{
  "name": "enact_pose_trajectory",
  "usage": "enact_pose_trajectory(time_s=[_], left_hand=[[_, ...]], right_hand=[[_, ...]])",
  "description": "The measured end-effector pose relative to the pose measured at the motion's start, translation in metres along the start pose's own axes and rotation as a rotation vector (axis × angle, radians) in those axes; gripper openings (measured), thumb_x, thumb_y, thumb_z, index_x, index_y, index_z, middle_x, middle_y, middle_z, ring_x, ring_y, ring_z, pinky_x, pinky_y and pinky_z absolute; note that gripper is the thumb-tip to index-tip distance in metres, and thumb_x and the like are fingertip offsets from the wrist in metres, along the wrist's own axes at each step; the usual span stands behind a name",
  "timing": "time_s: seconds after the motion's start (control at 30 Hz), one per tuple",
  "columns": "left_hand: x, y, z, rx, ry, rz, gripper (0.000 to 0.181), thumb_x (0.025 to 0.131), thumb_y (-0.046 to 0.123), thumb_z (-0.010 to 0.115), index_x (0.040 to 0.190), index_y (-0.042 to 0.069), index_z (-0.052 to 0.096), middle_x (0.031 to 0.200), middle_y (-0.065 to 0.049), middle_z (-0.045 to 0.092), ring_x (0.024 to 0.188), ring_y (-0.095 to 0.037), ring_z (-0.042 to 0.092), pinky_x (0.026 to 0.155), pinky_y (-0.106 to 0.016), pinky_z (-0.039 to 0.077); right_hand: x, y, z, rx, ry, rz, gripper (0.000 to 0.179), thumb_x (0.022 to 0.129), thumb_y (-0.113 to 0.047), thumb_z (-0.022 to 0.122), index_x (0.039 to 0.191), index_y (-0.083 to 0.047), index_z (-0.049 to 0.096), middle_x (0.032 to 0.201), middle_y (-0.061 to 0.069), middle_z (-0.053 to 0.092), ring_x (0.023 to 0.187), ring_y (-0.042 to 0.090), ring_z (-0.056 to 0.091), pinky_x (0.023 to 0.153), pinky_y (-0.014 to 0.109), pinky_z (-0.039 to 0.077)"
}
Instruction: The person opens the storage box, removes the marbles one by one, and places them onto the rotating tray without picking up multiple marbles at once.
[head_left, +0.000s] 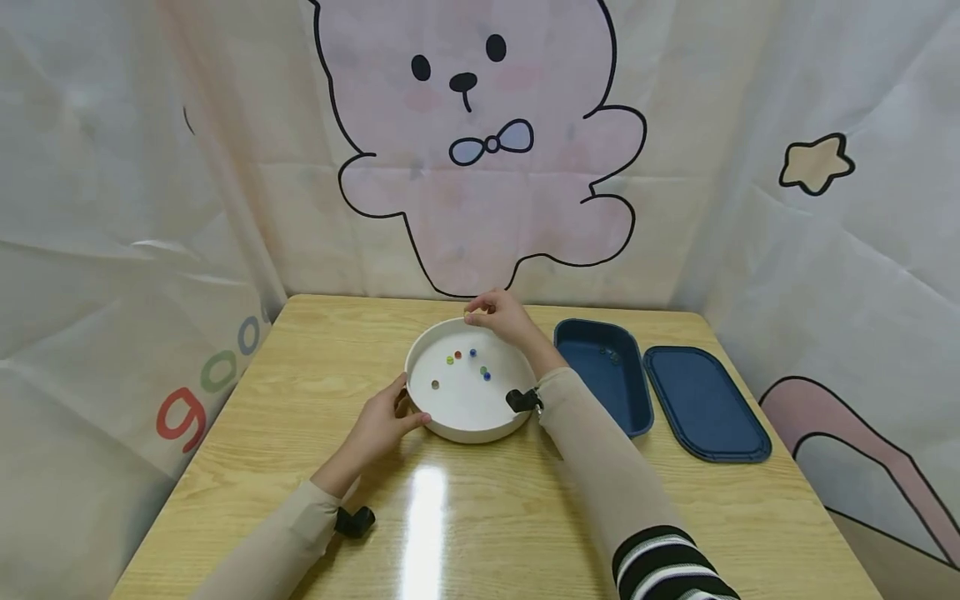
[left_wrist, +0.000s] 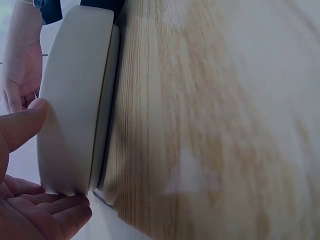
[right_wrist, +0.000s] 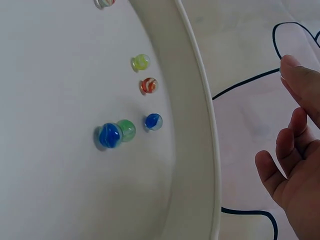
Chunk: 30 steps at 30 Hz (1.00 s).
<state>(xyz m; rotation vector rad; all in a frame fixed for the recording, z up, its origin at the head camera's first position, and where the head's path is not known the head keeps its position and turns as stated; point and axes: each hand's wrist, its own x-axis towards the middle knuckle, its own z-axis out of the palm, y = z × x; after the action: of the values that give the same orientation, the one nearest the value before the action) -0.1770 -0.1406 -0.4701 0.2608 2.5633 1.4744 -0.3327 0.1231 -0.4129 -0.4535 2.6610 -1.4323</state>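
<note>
A round white dish [head_left: 468, 418] with a raised rim stands on the table. My left hand [head_left: 378, 423] grips its near left side, thumb over the rim and fingers against the outer wall [left_wrist: 72, 100]. Above the far rim is my right hand [head_left: 504, 318], thumb and forefinger brought together at what looks like a small marble, mostly hidden by the fingertips. Several glass marbles lie on the dish's floor: yellow [right_wrist: 141, 62], red-and-white [right_wrist: 149, 85], green [right_wrist: 126, 130], two blue, one of them [right_wrist: 110, 135] touching the green, and a brownish one [head_left: 435, 385].
Right of the dish sits a dark blue rectangular box [head_left: 600, 379] with several clear marbles [head_left: 611, 356] in it. Its flat blue lid [head_left: 708, 404] lies beside it. A printed curtain [head_left: 480, 208] hangs behind the wooden table [head_left: 337, 333].
</note>
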Motion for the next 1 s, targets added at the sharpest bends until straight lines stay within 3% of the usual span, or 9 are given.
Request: enact_pose_trajectory(time_s=[0.37,0.7,1.0], left_hand=[[0.000,-0.004,-0.003,-0.015,-0.011,0.027,0.094,0.091,0.028,0.080,0.163,0.005,0.024,0.164,-0.018,0.033,0.148,-0.037,0.037,0.116,-0.051,0.041],[0.001,-0.003,0.001,-0.016,-0.005,0.044,0.089,0.092,0.022,0.079,0.162,0.003,0.027,0.162,-0.021,0.037,0.146,-0.041,0.039,0.115,-0.055,0.041],[0.000,-0.001,0.001,-0.002,0.000,0.026,0.091,0.092,0.024,0.080,0.162,0.002,0.026,0.161,-0.022,0.037,0.145,-0.043,0.040,0.114,-0.054,0.043]], right_hand=[[0.012,-0.001,0.023,-0.015,-0.023,-0.027,0.021,0.091,-0.024,0.081,0.108,-0.013,0.078,0.110,0.007,0.059,0.101,0.023,0.050,0.086,0.036,0.044],[0.017,0.005,0.039,-0.101,-0.087,-0.020,0.017,0.092,-0.024,0.079,0.106,-0.015,0.078,0.105,0.006,0.059,0.097,0.022,0.051,0.080,0.034,0.044],[0.016,0.007,0.035,-0.106,-0.079,-0.011,0.019,0.093,-0.027,0.078,0.110,-0.017,0.077,0.110,0.007,0.057,0.100,0.022,0.050,0.082,0.036,0.046]])
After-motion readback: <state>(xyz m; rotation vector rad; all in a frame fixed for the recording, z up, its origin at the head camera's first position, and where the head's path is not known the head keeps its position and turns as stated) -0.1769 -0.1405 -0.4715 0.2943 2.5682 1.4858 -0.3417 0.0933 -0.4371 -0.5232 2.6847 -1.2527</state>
